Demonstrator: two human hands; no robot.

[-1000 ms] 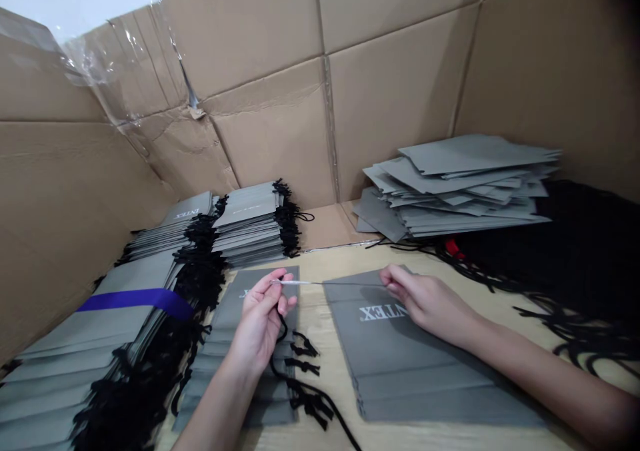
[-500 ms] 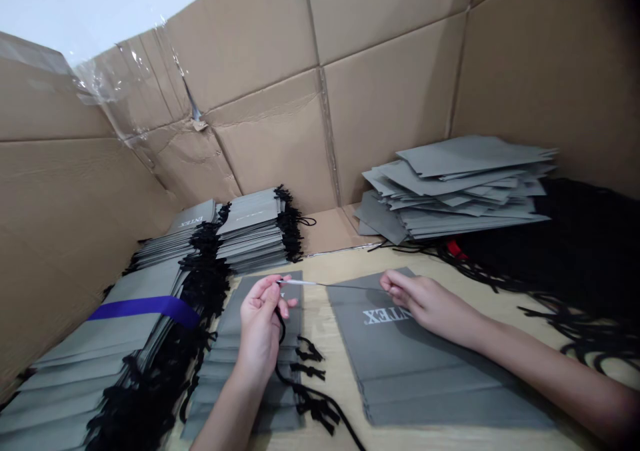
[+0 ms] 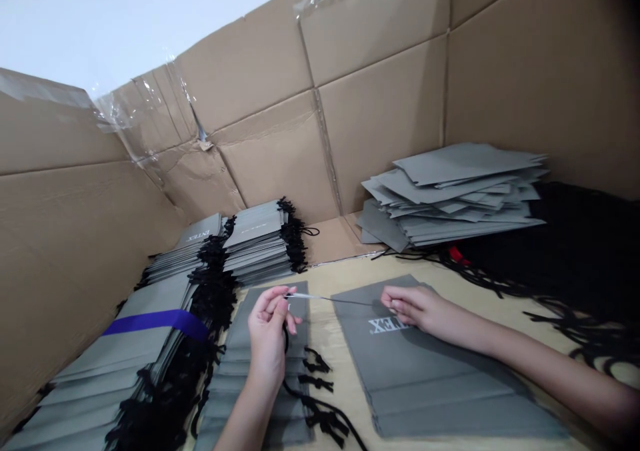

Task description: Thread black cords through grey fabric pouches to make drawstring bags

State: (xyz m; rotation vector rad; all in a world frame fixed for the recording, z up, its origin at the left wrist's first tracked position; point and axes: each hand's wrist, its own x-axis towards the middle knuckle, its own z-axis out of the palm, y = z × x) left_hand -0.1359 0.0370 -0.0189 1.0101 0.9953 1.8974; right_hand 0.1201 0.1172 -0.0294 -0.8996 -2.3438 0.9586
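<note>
My left hand [image 3: 267,328] pinches a slim white-and-silver threading tool [image 3: 303,296] above a stack of grey bags [image 3: 235,364], and a black cord [image 3: 320,411] hangs down from that hand. A thin dark wire [image 3: 350,300] runs from the tool's tip to my right hand [image 3: 415,308], whose fingertips hold it. That hand rests on the top edge of a flat grey paper bag [image 3: 450,384] printed with white INTEX lettering, partly hidden by my fingers.
A purple-banded bag stack [image 3: 155,324] with black cords lies left, and more stacks [image 3: 255,234] stand behind. A loose grey bag pile [image 3: 450,198] sits back right beside a black cord heap [image 3: 550,251]. Cardboard walls [image 3: 320,151] surround the wooden table [image 3: 345,278].
The whole scene sits lower and slightly rotated in view as my head moves. Both hands keep their hold on the tool and wire, and the bags stay in place.
</note>
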